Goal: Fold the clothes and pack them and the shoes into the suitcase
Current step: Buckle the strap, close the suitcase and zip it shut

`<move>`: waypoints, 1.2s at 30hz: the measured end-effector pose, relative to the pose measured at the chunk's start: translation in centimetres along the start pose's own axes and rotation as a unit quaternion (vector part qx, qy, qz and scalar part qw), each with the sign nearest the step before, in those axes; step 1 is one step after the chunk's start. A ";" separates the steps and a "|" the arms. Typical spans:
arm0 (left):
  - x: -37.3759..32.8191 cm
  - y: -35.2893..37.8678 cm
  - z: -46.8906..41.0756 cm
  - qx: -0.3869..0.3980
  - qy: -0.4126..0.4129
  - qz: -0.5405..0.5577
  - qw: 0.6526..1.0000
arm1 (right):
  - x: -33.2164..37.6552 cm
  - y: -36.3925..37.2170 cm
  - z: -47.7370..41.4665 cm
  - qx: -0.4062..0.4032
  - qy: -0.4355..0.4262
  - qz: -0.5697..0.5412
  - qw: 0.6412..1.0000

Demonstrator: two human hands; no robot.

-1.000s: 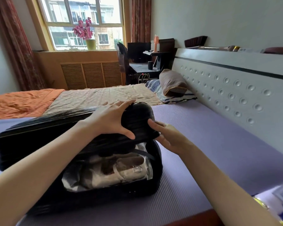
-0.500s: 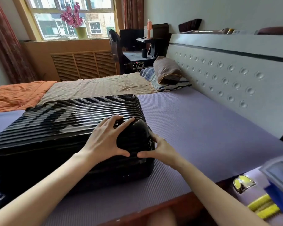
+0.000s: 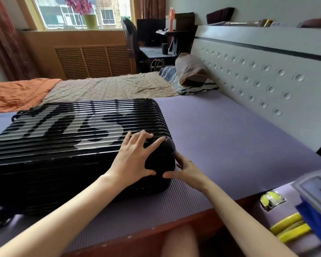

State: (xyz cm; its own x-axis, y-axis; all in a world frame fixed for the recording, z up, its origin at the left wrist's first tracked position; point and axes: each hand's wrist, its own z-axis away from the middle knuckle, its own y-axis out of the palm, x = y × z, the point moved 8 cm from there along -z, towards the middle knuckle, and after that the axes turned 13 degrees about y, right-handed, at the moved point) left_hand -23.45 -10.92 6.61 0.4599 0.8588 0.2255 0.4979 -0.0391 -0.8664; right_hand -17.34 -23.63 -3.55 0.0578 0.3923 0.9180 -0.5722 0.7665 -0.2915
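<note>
Head view. On the bed, by its near edge: suitcase, lid down. Pressing its corner with left hand spread flat, likely keeping halves aligned. Touching the end with right hand, maybe seeking the zip; grasp unclear.

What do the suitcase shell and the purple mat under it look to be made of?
Suitcase: probably hard moulded plastic in glossy black. It has rigid horizontal ribs, and bright highlights show on them and on the rounded corner. The exact polymer can't be told.
Mat: likely foam or soft rubber in matt purple, with fine parallel ribbing and no shine.
</note>
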 end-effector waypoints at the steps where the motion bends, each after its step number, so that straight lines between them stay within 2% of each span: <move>1: 0.1 -0.3 -0.1 -0.007 -0.002 0.024 1.000 | 0.0 0.0 0.0 0.004 -0.001 0.000 1.000; 4: 1.9 -1.3 0.1 0.009 -0.026 0.099 0.995 | -0.2 0.0 -0.2 0.017 0.003 -0.003 1.000; 6: 4.4 -1.5 1.1 0.073 -0.064 0.084 0.992 | -0.4 0.0 -0.3 0.020 0.008 -0.007 1.000; 9: 8.5 -1.0 4.2 0.190 -0.137 0.076 0.969 | -0.4 0.0 -0.5 0.020 0.011 -0.001 1.000; 11: 9.5 -0.8 5.9 0.219 -0.154 0.083 0.960 | -0.2 0.1 -0.7 0.020 0.009 0.028 0.999; 19: 9.1 -1.8 6.0 0.133 -0.134 0.029 0.982 | 1.3 -0.2 -1.2 -0.029 -0.018 0.071 0.997; 36: 10.1 -0.7 6.0 0.152 -0.145 0.047 0.977 | 1.1 0.4 -2.1 -0.030 -0.020 0.088 0.995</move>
State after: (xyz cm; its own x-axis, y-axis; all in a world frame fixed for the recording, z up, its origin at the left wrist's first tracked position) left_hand -23.55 0.86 6.79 0.2435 0.9690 0.0408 0.2014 -0.0094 -0.9795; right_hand -15.75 -21.86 -3.26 -0.0725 0.5041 0.8606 -0.5204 0.7169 -0.4638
